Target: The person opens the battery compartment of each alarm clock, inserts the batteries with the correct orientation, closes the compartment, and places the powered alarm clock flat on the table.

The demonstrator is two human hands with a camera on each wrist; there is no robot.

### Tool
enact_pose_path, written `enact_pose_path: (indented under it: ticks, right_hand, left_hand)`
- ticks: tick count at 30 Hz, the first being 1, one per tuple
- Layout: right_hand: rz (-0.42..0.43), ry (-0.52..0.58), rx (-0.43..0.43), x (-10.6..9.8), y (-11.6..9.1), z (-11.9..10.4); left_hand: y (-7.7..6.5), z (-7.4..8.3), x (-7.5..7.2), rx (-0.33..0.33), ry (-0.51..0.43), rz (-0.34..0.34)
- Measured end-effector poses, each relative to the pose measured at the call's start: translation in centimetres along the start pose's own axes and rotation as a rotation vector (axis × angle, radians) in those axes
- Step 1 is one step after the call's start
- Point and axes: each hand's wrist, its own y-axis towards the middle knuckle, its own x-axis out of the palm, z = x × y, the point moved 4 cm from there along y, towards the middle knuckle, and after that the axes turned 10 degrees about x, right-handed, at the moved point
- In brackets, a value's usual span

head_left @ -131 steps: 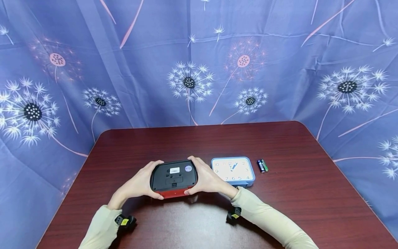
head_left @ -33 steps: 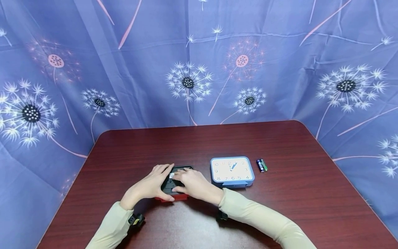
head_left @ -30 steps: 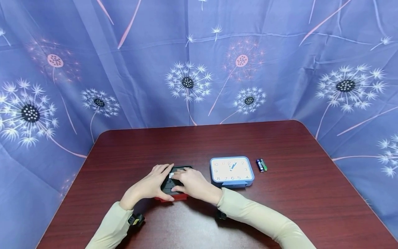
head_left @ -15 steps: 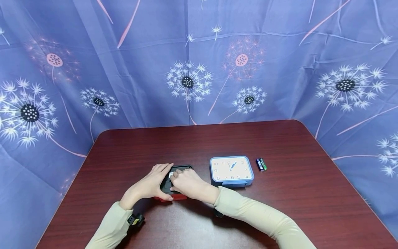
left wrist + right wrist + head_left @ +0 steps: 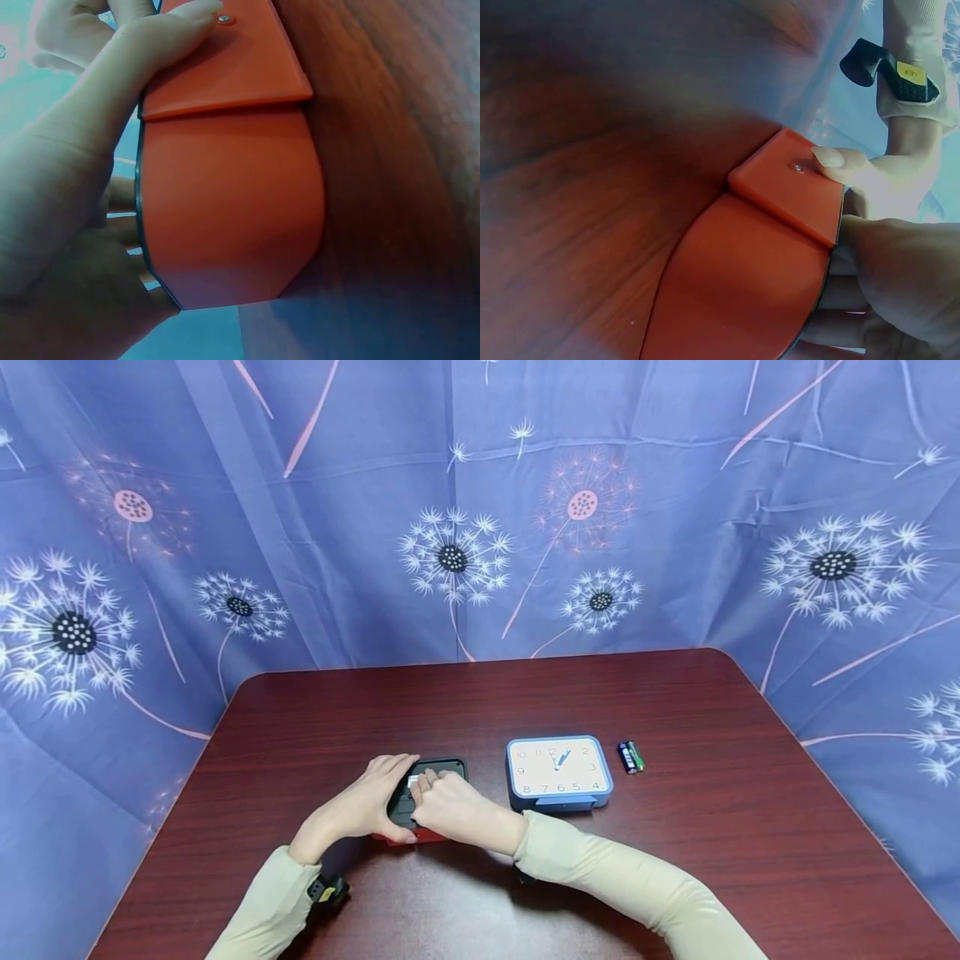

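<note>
A red-cased clock (image 5: 402, 810) lies with its black back up on the table; its face is hidden. My left hand (image 5: 356, 806) grips its left end, thumb on the near red side and fingers over the far edge. In the left wrist view the thumb presses beside a small screw on the red case (image 5: 229, 195). Across the black back lies my right hand (image 5: 453, 810), its fingers curled, with the fingertips and thumb tip hidden in the head view. From the right wrist, the red case (image 5: 742, 277) shows below that hand's fingers.
Right of the hands stands a blue clock (image 5: 558, 768) with a white dial, close to the right forearm. Two small batteries (image 5: 631, 757) lie side by side beyond it. A flowered blue cloth (image 5: 360, 527) hangs behind the dark red wooden table (image 5: 360, 710).
The red clock was held with both hands, back toward the camera; now it rests on the table. The right hand moved onto its back, and its fingers have curled further over the last second.
</note>
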Motion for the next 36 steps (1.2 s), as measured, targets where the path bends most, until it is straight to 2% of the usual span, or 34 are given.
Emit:
enact_pose_path:
  ticks: [13, 20, 25, 28, 36]
  right_hand:
    - [0.003, -0.004, -0.015, 0.1, 0.0, 0.1]
    - [-0.001, 0.13, 0.023, 0.6, -0.4, 0.9]
    - [0.039, 0.253, 0.058, 0.6, -0.6, 1.3]
    - [0.062, 0.314, 0.048, 0.4, -0.6, 1.3]
    - [0.056, 0.301, -0.019, -0.1, -0.8, 1.0]
  left_hand:
    - [0.0, 0.1, -0.3, 0.007, 0.003, 0.01]
    - [-0.1, 0.2, -0.3, -0.011, -0.037, 0.0]
    - [-0.2, -0.1, -0.1, -0.037, -0.067, -0.009]
    - [-0.3, -0.2, -0.1, -0.044, -0.07, -0.014]
    - [-0.4, -0.2, 0.1, -0.051, -0.075, -0.002]
